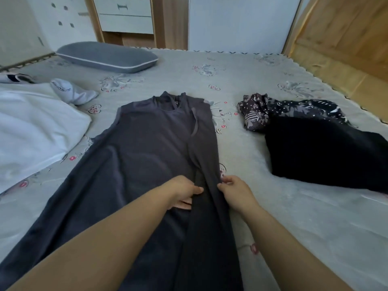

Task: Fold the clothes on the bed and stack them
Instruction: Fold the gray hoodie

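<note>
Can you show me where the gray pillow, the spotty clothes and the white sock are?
gray pillow (107, 56), head view, middle of its top.
spotty patterned garment (294, 108), head view, its crumpled middle.
white sock (72, 91), head view, its middle.

Dark grey dress (147, 156), black garment (323, 152), black-and-white patterned cloth (262, 111), floral grey bedsheet (241, 80), grey pillow (105, 56).
</note>
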